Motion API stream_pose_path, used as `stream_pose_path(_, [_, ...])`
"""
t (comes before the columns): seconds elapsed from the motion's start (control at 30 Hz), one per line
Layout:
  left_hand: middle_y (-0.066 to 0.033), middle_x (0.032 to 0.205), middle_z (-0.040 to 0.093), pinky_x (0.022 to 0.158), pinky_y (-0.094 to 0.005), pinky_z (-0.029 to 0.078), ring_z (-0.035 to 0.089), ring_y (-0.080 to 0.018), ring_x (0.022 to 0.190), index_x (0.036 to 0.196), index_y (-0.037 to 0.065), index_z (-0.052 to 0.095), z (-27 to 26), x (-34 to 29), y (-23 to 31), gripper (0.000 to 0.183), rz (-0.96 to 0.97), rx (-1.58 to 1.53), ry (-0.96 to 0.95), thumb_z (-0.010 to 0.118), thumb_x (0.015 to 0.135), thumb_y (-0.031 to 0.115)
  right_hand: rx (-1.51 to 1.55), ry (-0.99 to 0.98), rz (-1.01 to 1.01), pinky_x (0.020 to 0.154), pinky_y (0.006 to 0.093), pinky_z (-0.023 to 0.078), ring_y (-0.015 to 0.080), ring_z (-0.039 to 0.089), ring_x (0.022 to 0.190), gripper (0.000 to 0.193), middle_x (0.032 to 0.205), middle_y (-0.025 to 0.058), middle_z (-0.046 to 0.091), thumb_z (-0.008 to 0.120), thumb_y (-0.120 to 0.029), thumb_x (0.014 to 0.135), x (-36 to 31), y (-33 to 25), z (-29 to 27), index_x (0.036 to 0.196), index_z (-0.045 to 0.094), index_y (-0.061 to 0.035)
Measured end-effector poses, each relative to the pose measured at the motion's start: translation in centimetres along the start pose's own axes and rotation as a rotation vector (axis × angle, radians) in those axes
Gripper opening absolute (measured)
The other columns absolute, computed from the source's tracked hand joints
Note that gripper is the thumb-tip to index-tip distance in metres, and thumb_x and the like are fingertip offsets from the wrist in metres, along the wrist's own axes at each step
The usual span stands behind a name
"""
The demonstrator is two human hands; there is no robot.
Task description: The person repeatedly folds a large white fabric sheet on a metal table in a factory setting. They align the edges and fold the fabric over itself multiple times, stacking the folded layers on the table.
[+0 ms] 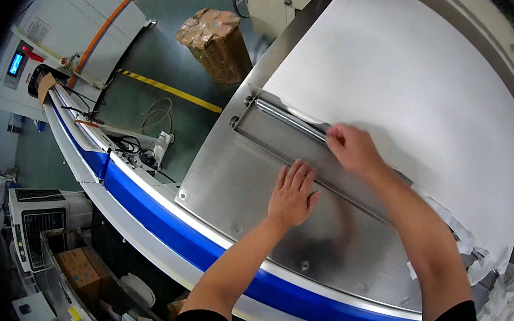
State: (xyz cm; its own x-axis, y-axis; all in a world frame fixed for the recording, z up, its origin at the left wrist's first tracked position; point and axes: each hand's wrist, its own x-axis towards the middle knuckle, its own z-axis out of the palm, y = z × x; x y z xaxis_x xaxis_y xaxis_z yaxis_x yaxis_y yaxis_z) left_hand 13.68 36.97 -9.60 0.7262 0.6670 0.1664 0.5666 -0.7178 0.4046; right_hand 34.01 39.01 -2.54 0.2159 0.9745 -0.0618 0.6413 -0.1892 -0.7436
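Note:
My left hand [293, 196] lies flat, fingers spread, on a shiny metal plate [260, 189], beside a thin bar [268, 151] that crosses it. My right hand [353, 147] is closed, its fingers curled together at the ragged near edge of a wide white sheet [406, 65]. What those fingers hold, if anything, is hidden. Close to them runs a round metal rod [287, 118], partly covered by my right hand and forearm. At the lower right the sheet's edge is torn and crumpled.
A blue-striped machine rail [161, 212] curves along the near side. On the floor beyond stands a brown wrapped drum [218, 53]. A white cabinet with a lit screen [15, 64] is far left; a cart with a cardboard box [79, 270] is lower left. Crumpled white material [508, 296] lies lower right.

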Motion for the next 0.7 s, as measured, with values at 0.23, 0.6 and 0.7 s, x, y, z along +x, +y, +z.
stream_pose_path(0.23, [-0.0122,0.13,0.046,0.107,-0.0484,0.026,0.037,-0.0301,0.129,0.122,0.007,0.05,-0.1,0.6,0.0,0.045,-0.029,-0.049,0.0,0.056,0.085,0.032,-0.018,-0.012,-0.115,0.07,0.0382,0.05,0.0299,0.064,0.072,0.02,0.077,0.0132,0.066,0.058,-0.023,0.08,10.6,-0.7,2.9,0.083,0.065,-0.0048])
stream_pose_path(0.6, [-0.0129,0.126,0.048,0.102,-0.0474,0.031,0.044,-0.0326,0.12,0.123,0.007,0.049,0.1,1.8,-1.4,0.045,-0.059,-0.195,0.08,0.058,0.082,0.025,-0.208,0.081,-0.126,0.061,0.0323,0.049,0.0207,0.063,0.063,0.017,0.069,0.0063,0.065,0.062,-0.025,0.08,12.2,0.4,3.9,0.081,0.065,-0.0083])
stream_pose_path(0.7, [-0.0128,0.124,0.05,0.099,-0.0461,0.033,0.045,-0.0335,0.116,0.123,0.007,0.048,-1.1,5.6,-4.5,0.047,-0.168,-0.029,0.22,0.059,0.08,0.02,-0.221,0.122,-0.145,0.065,0.0381,0.05,0.027,0.064,0.069,0.016,0.074,0.0077,0.066,0.06,-0.026,0.08,12.2,0.6,4.1,0.08,0.064,-0.0106])
